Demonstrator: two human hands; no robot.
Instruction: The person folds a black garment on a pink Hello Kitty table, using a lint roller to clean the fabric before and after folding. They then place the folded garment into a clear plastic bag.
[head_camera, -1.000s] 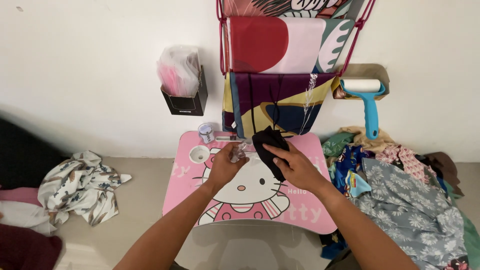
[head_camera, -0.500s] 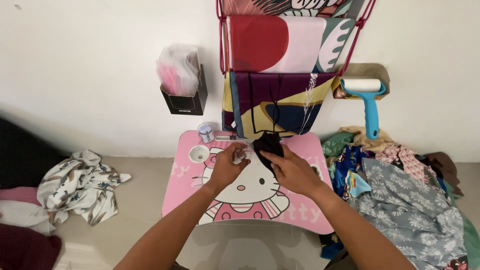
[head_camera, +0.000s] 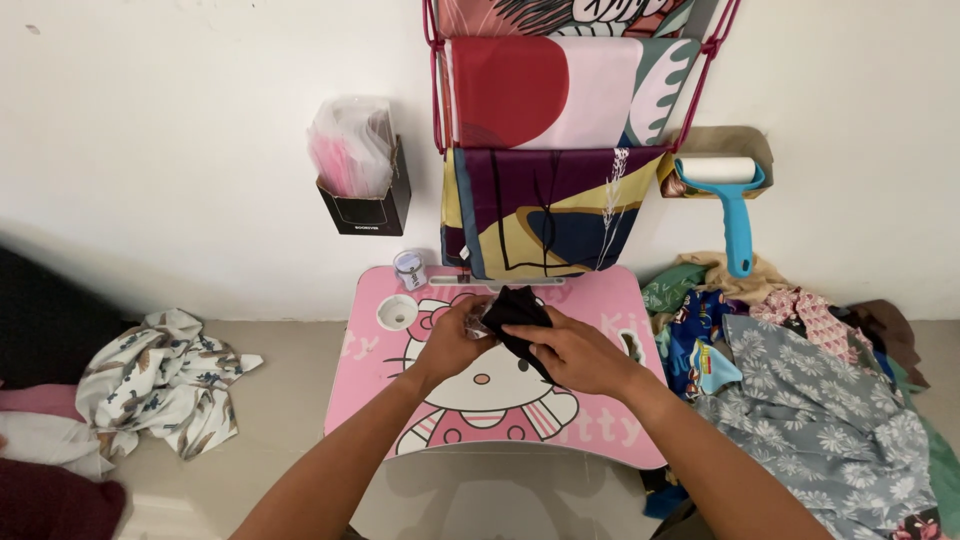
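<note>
Over the pink cartoon-cat lap table, both my hands meet on a small black cloth. My left hand pinches its left side, where a bit of clear plastic also shows between the fingers. My right hand grips the cloth from the right, and part of the dark fabric hangs under its palm. The cloth is bunched and lifted just above the tabletop.
A small jar stands at the table's back edge. Patterned fabrics hang on a pink rack on the wall, beside a black holder of plastic bags and a blue lint roller. Clothes pile at right; a floral cloth lies at left.
My hands have drawn closer together and the black cloth, spread over my right hand a second ago, is now bunched smaller between both hands.
</note>
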